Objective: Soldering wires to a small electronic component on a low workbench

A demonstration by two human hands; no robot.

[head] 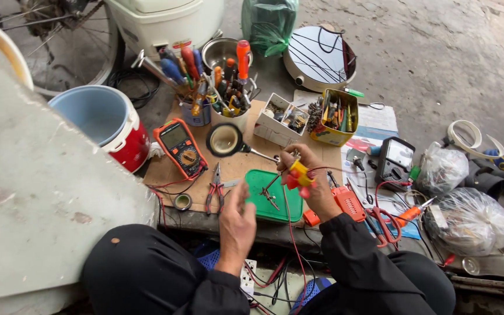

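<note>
My right hand [316,186] is closed around a yellow and red tool [298,174] with a red lead trailing from it, held above the right side of a green plastic tray [256,179]. A small dark part with thin wires [270,197] rests on the tray just under the tool's tip. My left hand [237,219] hovers over the tray's left edge with its back toward me and its fingers curled. What those fingers pinch, if anything, is hidden.
On the cardboard lie an orange multimeter [181,147], a magnifying glass [224,140], red pliers [214,191] and a tape roll [182,202]. Cups of screwdrivers [217,87], a parts box [281,116] and a yellow tin [333,119] stand behind. Red scissors [383,224] and bags [468,219] lie to the right.
</note>
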